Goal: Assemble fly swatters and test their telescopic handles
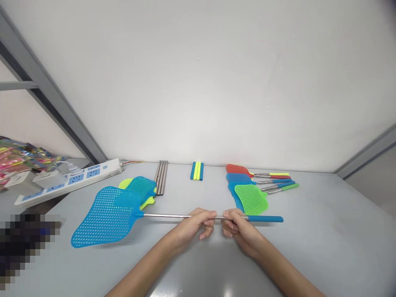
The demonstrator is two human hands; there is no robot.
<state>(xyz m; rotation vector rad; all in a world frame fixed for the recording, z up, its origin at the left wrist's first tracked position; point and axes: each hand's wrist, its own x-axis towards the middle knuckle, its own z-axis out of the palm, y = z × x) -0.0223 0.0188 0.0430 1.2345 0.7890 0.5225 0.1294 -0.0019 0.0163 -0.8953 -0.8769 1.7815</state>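
A blue fly swatter (108,216) lies level across the view above the table, its mesh head at the left and its blue grip at the right. My left hand (199,222) pinches its thin metal rod left of centre. Just to the right, my right hand (236,225) is closed round the same rod, close to the blue grip. A small gap of bare rod shows between the two hands. Behind the blue head lie loose blue (145,187) and yellow-green swatter heads (148,202), partly hidden.
Several metal rods (161,177) lie by the wall, with blue and yellow grip tubes (197,170) to their right. At the right is a pile of swatters, including a green one (252,199) and a red one (237,169). A power strip (107,167) with plugs occupies the left.
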